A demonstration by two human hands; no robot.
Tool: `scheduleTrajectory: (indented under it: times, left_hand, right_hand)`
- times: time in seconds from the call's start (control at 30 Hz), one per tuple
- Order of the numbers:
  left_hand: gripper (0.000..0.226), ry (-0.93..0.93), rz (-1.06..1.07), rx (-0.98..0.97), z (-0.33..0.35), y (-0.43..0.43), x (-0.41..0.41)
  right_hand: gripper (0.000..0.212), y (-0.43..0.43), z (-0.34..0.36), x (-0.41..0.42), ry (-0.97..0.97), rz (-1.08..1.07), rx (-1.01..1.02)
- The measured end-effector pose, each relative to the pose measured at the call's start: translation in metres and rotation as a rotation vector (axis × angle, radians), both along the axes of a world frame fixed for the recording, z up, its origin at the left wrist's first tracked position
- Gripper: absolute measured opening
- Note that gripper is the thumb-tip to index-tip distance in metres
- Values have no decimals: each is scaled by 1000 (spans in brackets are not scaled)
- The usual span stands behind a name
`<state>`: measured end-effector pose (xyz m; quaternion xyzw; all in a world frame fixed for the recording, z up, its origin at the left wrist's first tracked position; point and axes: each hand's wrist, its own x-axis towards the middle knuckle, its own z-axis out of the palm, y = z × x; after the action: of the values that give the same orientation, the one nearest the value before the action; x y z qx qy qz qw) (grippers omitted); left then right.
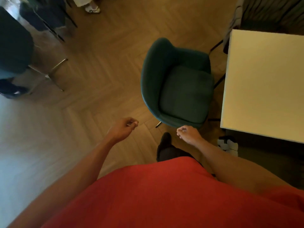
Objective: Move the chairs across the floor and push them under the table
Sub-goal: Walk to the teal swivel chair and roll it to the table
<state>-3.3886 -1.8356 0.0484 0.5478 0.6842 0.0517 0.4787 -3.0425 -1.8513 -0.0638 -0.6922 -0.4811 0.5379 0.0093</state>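
A dark green upholstered armchair (pixel 176 84) stands on the wooden floor just left of a pale square table (pixel 264 83), its seat facing the table. My right hand (pixel 187 133) hangs just below the chair's near arm rim, fingers loosely curled, holding nothing. My left hand (pixel 123 127) hovers over bare floor further left, fingers also loosely curled and empty. Neither hand touches the chair.
Another dark chair (pixel 14 46) with metal legs stands at the far left, next to more dark furniture at the top left. A person's shoe (pixel 93 9) shows at the top. White shoes (pixel 227 144) lie beneath the table's near edge. A bed or sofa (pixel 271 14) fills the top right.
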Motion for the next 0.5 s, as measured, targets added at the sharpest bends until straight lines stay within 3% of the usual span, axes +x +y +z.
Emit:
scheduleTrajectory:
  times: [0.07,0.2,0.3,0.4,0.5]
  left_hand:
    - [25,8,-61,32,-3,61,2]
    - [37,44,-208,62,-7,166,23]
    - [19,96,-399,58,-8,228,45]
    - [38,252,-687,49,-17,289,54]
    - [56,462,-1076,163,-24,360,64]
  right_hand:
    - [20,33,10,-7,14,-15,8]
    - [25,85,31,-10,9,-52,39]
    - [26,109,37,-15,7,-119,43]
    - [29,120,32,-28,-3,-131,24]
    - [34,136,24,-51,-6,-168,-13]
